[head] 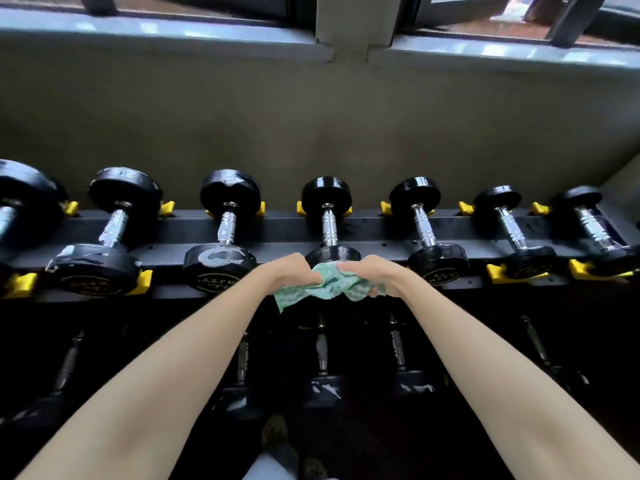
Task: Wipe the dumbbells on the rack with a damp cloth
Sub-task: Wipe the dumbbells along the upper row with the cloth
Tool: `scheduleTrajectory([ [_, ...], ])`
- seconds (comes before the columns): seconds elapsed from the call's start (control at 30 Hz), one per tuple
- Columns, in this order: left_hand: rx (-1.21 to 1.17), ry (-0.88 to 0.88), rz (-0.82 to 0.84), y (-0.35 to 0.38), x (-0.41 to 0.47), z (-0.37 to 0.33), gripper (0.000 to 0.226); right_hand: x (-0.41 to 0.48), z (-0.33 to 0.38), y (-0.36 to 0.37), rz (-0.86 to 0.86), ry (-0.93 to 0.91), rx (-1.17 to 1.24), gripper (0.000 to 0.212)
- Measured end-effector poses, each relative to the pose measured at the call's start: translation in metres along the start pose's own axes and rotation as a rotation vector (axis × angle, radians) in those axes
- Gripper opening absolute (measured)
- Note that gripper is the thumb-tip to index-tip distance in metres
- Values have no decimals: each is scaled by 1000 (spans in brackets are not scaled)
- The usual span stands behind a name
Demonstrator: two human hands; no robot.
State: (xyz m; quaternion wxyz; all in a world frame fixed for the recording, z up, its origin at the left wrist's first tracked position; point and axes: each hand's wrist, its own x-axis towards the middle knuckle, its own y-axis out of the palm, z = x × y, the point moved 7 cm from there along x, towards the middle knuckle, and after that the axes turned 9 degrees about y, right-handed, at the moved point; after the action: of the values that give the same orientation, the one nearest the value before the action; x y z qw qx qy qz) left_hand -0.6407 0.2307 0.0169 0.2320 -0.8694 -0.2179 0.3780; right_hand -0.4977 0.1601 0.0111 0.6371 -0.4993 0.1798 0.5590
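Left hand [292,271] and right hand [365,271] each grip the crumpled green patterned cloth [329,287] at the near head of the black chrome-handled dumbbell [329,221]. Gold lettering on the neighbouring black dumbbell [219,268] is unreadable.

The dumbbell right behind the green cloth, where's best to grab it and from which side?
I'd take its chrome handle from above, fingers wrapped across it. The dumbbell lies front to back on the rack, so the bare handle faces up between the two wide heads.

Gaps btwn dumbbells [327,216] free; wall [311,126] right behind rack [374,227].
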Motion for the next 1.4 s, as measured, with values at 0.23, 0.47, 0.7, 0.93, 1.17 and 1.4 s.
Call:
scheduleTrajectory([
  [0.23,87,118,-238,-73,-44,15,60,-24,46,21,200,-270,-244,48],
  [0.47,683,117,-322,-141,-63,43,35,-25,125,30,-244,-506,-52,38],
  [0.7,559,211,-380,-184,-22,75,18,12,151,58,-538,-289,-79,16],
  [0.93,455,367,-114,-146,31,75,52,47,104,106,-495,-88,183,44],
  [1.17,381,326,-14,-142,32,93,53,54,100,164,-100,-55,662,56],
  [1.4,124,230,-18,-157,4,114,41,32,115,150,-266,3,464,42],
])
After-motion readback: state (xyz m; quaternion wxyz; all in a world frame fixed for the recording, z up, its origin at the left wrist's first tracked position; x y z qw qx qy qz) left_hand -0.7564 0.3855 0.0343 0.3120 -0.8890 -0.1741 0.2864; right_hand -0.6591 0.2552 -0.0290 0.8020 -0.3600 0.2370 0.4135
